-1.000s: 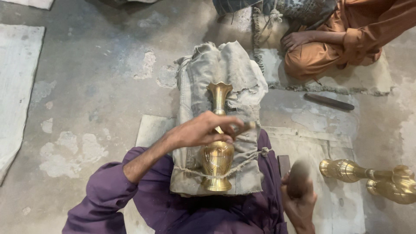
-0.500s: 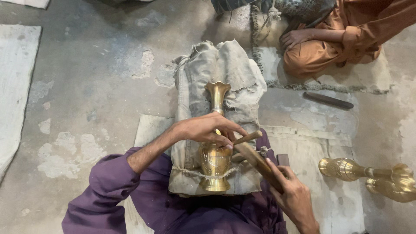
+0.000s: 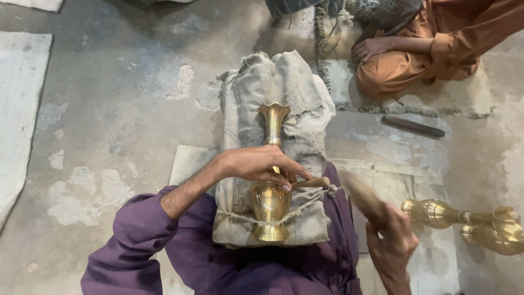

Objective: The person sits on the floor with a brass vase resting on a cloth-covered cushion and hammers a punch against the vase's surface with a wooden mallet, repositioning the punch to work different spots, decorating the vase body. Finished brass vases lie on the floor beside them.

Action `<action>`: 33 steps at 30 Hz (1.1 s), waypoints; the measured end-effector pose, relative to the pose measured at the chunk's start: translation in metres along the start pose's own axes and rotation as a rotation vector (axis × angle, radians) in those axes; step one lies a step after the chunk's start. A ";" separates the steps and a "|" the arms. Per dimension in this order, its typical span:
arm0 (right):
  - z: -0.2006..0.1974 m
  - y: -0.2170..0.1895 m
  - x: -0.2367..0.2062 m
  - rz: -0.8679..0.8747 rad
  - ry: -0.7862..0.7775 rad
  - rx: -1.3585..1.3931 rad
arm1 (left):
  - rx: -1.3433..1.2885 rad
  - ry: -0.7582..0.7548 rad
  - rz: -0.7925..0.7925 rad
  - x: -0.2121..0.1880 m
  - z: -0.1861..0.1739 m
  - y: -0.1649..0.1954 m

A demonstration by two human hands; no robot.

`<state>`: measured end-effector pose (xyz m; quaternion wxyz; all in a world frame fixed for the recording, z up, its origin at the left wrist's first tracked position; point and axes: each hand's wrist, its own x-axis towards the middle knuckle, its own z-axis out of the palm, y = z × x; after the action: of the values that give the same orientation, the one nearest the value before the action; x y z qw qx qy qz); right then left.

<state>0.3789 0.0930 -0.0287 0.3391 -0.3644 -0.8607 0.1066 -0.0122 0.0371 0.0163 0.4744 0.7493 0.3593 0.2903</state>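
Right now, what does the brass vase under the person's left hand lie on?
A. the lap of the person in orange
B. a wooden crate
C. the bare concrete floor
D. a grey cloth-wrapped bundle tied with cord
D: the brass vase lies lengthwise on the grey cloth-wrapped bundle, with the left hand pressed over its middle.

Soft, even daylight, faint shadows — glare glints off the brass vase point(image 3: 271, 186); the raised right hand point(image 3: 390, 246) is motion-blurred.
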 end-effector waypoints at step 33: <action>-0.013 -0.045 0.208 -0.098 -0.637 0.011 | -0.197 0.800 -0.391 -0.026 0.047 0.012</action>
<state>0.2580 0.2056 0.1052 0.0594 -0.2690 -0.9396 0.2034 0.0124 -0.0107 0.0074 0.4134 0.4478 0.6197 0.4945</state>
